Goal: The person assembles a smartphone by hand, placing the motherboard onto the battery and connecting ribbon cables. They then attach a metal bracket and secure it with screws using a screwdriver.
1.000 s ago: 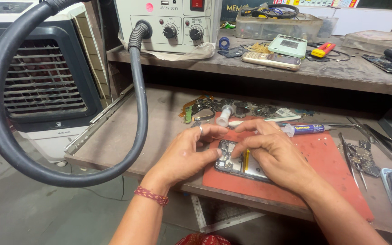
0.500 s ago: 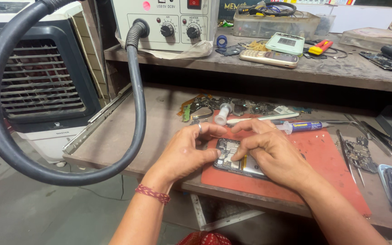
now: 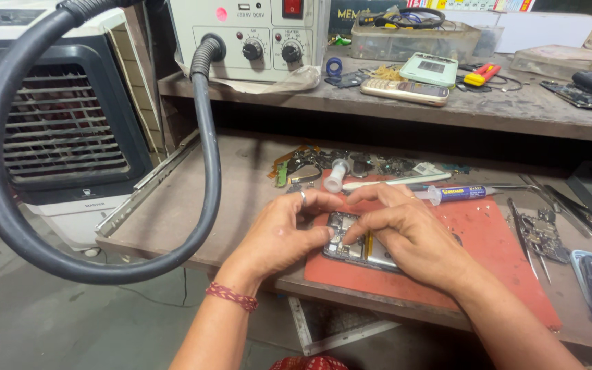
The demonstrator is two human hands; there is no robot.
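Observation:
An opened phone (image 3: 355, 248) with its inner boards showing lies on a red work mat (image 3: 488, 240) on the lower bench. My left hand (image 3: 284, 233), with a ring on one finger, rests on the phone's left end, fingertips pressing at its edge. My right hand (image 3: 405, 229) covers the phone's right side, its fingers meeting the left hand's over the top part. Whether a small part is pinched between the fingers is hidden.
A thick black hose (image 3: 42, 205) loops from a grey bench unit (image 3: 255, 34) at the left. A syringe (image 3: 457, 194), a white stick, tweezers (image 3: 525, 236) and circuit scraps lie near the mat. Old phones (image 3: 405, 90) sit on the upper shelf. An air cooler (image 3: 56, 130) stands left.
Both hands stay on the phone, with only slight finger shifts. The view has drifted a little.

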